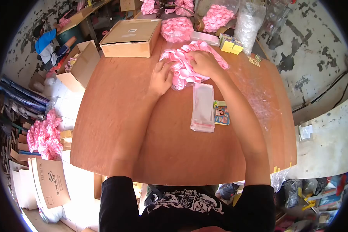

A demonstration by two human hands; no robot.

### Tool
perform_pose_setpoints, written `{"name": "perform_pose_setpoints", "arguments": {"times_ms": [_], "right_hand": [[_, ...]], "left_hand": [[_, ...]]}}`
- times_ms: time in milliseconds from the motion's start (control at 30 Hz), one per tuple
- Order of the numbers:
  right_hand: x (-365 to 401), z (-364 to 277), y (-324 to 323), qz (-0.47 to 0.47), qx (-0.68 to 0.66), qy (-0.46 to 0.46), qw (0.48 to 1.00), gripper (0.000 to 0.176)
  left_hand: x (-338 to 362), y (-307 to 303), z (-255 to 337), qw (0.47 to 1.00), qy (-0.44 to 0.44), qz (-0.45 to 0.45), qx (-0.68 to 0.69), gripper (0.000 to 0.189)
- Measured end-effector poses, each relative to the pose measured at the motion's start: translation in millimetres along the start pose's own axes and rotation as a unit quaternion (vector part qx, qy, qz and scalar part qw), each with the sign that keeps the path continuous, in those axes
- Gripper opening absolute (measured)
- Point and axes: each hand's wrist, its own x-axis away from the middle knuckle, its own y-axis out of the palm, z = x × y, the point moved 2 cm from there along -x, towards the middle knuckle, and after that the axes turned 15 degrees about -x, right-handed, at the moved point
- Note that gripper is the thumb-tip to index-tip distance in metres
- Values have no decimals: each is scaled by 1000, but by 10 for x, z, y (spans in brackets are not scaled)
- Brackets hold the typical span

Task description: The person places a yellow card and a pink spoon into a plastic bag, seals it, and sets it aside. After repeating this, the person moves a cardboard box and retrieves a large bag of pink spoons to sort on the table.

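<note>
A loose heap of pink pieces [183, 63] lies on the brown table, partly on clear plastic. At the heap's left edge is my left hand [161, 78], its fingers curled against the pieces; whether it grips one is hidden. My right hand [205, 63] reaches into the heap from the right, fingers bent down among the pieces, their tips hidden. Just below the heap lies a stack of clear plastic bags [203, 108]. Beside it, partly under my right forearm, are small printed cards [221, 113].
A closed cardboard box [131, 36] stands at the back left of the table [170, 154]. Behind the heap are bagged pink pieces [177, 29], yellow boxes [231, 43] and a tall clear bag [249, 27]. Another person [48, 45] works at the far left near an open carton [80, 65].
</note>
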Motion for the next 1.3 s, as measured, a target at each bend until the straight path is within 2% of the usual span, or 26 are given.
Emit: {"name": "perform_pose_setpoints", "arguments": {"times_ms": [33,100,167,200,233,267,300,333,367,400,433,467,533,667,733,867,1067,1133,1167,1233,1267,1300], "right_hand": [[23,-63,-25,-7,27,-17,999,15],[177,-428,-198,36,-72,-101,992,8],[586,-1322,-568,71,-104,-105,986,4],[869,-1537,-714,93,-115,-158,976,4],[1288,-1979,-936,106,36,-106,988,6],[1581,-2027,-1008,101,28,-112,988,6],[1926,-2094,-1186,300,-92,-440,841,15],[2302,-2098,-1292,449,-195,-682,543,31],[2515,-2334,-1372,450,-198,-678,546,31],[2636,-2722,-1460,373,-155,-642,652,23],[2646,-2968,-1489,288,-107,-593,744,34],[2631,-3014,-1494,289,-105,-589,748,34],[2632,-3082,-1514,312,-98,-648,688,38],[2778,-3208,-1609,323,-65,-623,709,38],[2747,-3227,-1627,297,-62,-609,733,36],[2606,-3251,-1614,281,-77,-646,706,38],[2485,-3174,-1574,321,-59,-657,680,31],[2361,-3151,-1581,247,-102,-614,743,31],[2445,-3094,-1598,246,-105,-616,741,31],[2621,-2969,-1515,215,61,-469,854,38],[2120,-2604,-1352,415,-24,-681,603,44],[1764,-2514,-1123,342,-146,-631,681,41]], "left_hand": [[28,-1,-33,1000,-10,3,-10,30],[-1,-68,9,1000,4,26,-10,29],[17,-110,5,999,5,49,-20,28],[25,-111,3,997,17,53,-46,27],[24,-102,0,996,30,54,-71,27],[11,-85,-9,995,33,56,-72,25],[-2,-92,-26,995,27,56,-78,25],[-9,-94,-12,994,29,60,-86,24],[-12,-89,19,993,31,63,-90,23],[-15,-106,36,992,40,74,-96,21],[-18,-119,53,992,40,70,-93,21],[-8,-131,72,991,45,73,-102,22],[18,-133,108,989,60,83,-110,21],[34,-139,111,989,50,75,-114,17],[48,-162,122,991,64,61,-104,18],[46,-208,141,991,73,57,-92,20],[46,-220,141,994,65,59,-71,20],[36,-222,124,995,61,64,-54,21],[25,-225,109,994,59,67,-56,21],[41,-216,103,996,53,66,-40,21],[51,-205,88,996,52,66,-38,21],[56,-196,72,996,53,62,-34,19]]}}
